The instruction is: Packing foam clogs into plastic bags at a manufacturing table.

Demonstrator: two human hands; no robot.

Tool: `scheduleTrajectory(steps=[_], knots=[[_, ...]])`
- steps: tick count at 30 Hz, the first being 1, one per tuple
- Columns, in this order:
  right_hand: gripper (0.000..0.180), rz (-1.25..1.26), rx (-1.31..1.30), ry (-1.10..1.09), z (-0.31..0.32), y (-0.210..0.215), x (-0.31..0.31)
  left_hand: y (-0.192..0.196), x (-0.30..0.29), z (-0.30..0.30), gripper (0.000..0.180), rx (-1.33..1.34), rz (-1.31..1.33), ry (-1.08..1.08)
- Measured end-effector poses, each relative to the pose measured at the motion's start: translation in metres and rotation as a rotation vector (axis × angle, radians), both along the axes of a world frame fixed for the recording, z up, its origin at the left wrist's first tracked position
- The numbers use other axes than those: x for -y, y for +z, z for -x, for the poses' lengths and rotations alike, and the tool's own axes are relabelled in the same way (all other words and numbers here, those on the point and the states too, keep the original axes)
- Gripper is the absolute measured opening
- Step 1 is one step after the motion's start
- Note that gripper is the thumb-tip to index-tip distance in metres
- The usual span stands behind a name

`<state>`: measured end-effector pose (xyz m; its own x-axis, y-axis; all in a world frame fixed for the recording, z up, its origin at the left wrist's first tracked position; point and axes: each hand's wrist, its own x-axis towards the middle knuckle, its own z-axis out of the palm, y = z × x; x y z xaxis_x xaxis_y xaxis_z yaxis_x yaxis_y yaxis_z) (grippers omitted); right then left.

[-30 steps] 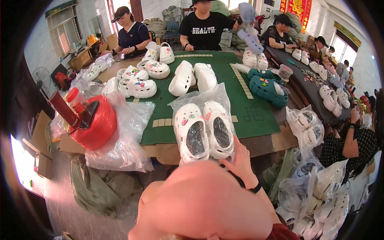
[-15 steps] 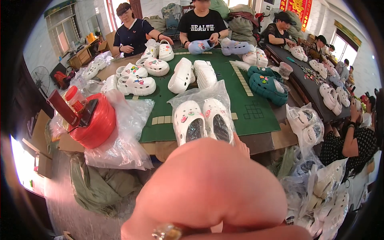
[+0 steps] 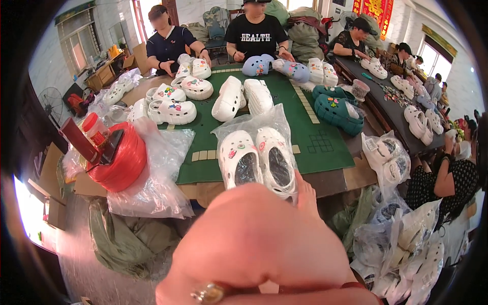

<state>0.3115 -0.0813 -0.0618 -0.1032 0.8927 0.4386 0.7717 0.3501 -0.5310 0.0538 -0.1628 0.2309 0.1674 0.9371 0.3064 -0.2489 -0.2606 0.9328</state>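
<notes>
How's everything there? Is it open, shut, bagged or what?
Nearest white clogs: decorated, in a clear bag
Middle white clogs: unbagged
Blue clogs: unbagged, decorated
Teal clogs: upright, decorated
Jar: red lid on
Red twine roll: wound up
Right hand: partly hidden, beside the clear bag

This looks like a small workshop: co-workers [image 3: 256, 46] line the far edge of the tabletop [image 3: 325, 180] and a dark tabletop [image 3: 399, 120], among many clogs [image 3: 239, 141], scattered charms [image 3: 389, 92], clear plastic bags [image 3: 157, 178], a big red roll [image 3: 119, 165] and bulging sacks [image 3: 306, 43].
</notes>
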Motion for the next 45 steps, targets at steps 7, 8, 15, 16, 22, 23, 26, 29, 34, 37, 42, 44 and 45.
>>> scheduleTrajectory(steps=[7, 8, 15, 16, 22, 23, 26, 29, 34, 37, 42, 44, 45], knots=[[0.102, 0.033, 0.059, -0.073, -0.008, -0.016, -0.005, 0.0, -0.003, 0.001, 0.048, 0.015, 0.06, -0.032], [0.102, 0.02, 0.048, -0.064, -0.005, -0.013, -0.004, 0.001, -0.003, 0.001, 0.048, 0.013, 0.064, -0.029], [0.103, -0.002, 0.015, 0.007, -0.002, 0.002, 0.0, 0.004, -0.004, -0.001, 0.046, 0.025, 0.094, -0.053], [0.103, 0.122, 0.009, -0.03, -0.002, 0.001, -0.002, 0.005, -0.004, -0.002, 0.046, 0.032, 0.099, -0.063], [0.104, 0.028, 0.019, -0.002, -0.001, -0.006, -0.002, 0.001, -0.01, -0.005, 0.045, 0.067, 0.153, -0.085], [0.103, 0.037, 0.007, -0.001, -0.002, -0.001, -0.001, 0.001, -0.011, -0.005, 0.045, 0.07, 0.158, -0.093], [0.103, 0.044, -0.017, 0.005, -0.002, 0.001, -0.001, 0.0, -0.014, -0.004, 0.044, 0.079, 0.172, -0.117], [0.104, 0.037, 0.002, -0.005, -0.003, 0.001, -0.001, 0.001, -0.016, -0.011, 0.044, 0.101, 0.191, -0.149], [0.103, 0.008, -0.028, 0.005, -0.002, 0.004, 0.0, 0.003, -0.017, -0.013, 0.043, 0.129, 0.207, -0.177], [0.104, 0.054, -0.005, -0.004, 0.0, 0.005, 0.001, 0.003, -0.017, -0.013, 0.042, 0.141, 0.216, -0.192], [0.103, 0.018, 0.012, -0.025, -0.005, -0.002, 0.003, 0.007, -0.022, -0.013, 0.042, 0.138, 0.256, -0.217], [0.102, 0.041, -0.014, -0.053, 0.0, -0.009, 0.0, 0.011, -0.019, -0.013, 0.041, 0.126, 0.272, -0.221], [0.102, 0.096, 0.021, -0.048, 0.001, -0.007, -0.002, 0.012, -0.015, -0.012, 0.041, 0.119, 0.276, -0.222]])
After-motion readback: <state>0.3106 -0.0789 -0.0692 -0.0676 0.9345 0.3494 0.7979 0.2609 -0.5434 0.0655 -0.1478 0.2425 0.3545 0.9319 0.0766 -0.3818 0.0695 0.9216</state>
